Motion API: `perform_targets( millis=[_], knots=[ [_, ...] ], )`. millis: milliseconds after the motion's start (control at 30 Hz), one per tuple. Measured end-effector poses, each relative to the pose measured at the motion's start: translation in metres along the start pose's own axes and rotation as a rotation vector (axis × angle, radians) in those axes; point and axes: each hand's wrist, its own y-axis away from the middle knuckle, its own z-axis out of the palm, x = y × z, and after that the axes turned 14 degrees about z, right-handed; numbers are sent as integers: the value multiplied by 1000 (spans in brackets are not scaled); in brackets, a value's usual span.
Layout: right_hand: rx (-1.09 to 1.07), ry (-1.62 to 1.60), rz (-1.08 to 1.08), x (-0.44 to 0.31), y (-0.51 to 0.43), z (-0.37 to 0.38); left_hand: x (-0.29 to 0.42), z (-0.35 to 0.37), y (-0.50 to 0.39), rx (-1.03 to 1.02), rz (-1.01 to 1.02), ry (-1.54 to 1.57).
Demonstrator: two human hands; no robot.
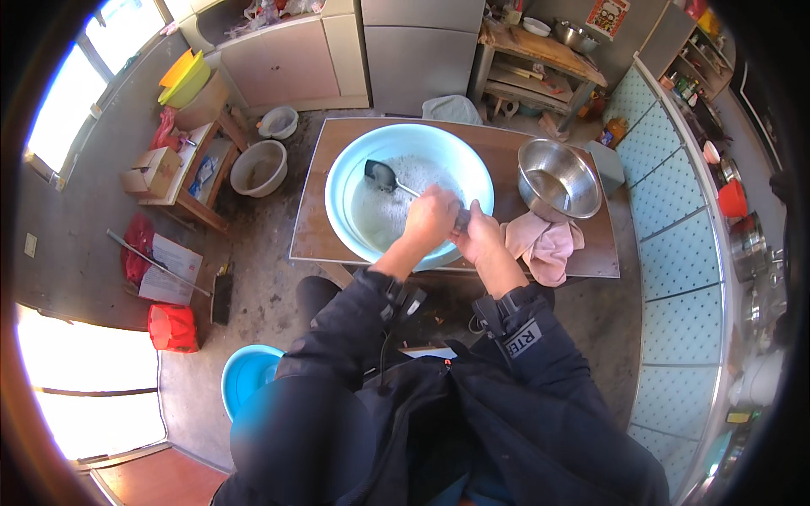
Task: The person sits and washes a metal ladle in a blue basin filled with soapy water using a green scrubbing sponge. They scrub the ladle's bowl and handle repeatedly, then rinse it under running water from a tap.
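Observation:
A wok spatula with a black blade [381,176] and a metal shaft [407,189] slants over a light blue plastic basin [340,166] of sudsy water. Around its shaft or upper handle my left hand [432,218] is closed. My right hand [479,234] is beside it at the basin's near right rim, fingers closed on a small dark grey thing [464,219]. It is blurred and partly covered, so I cannot tell whether it is a scrubber or the handle's end. A pink cloth [548,246] lies just right of my right hand.
The brown table [310,215] also bears a stainless steel bowl [557,180] at right. Pale basins [259,169] stand on the floor at left, with a red bucket [173,329] and a blue basin [250,376] nearer me. A tiled counter [680,253] runs along the right.

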Motion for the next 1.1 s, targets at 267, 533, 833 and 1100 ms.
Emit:
perform_targets(
  millis=[267, 533, 833, 1100],
  knots=[
    [110, 205, -140, 5, -5, -4, 12, -6, 29, 59, 120, 138],
    [71, 206, -141, 6, 12, 12, -3, 9, -19, -107, -152, -97],
    [1, 164, 18, -3, 3, 1, -89, -27, 3, -305, -335, -354],
    [-130, 60, 121, -12, 11, 0, -93, -32, 14, -846, -232, -161]
  ],
)
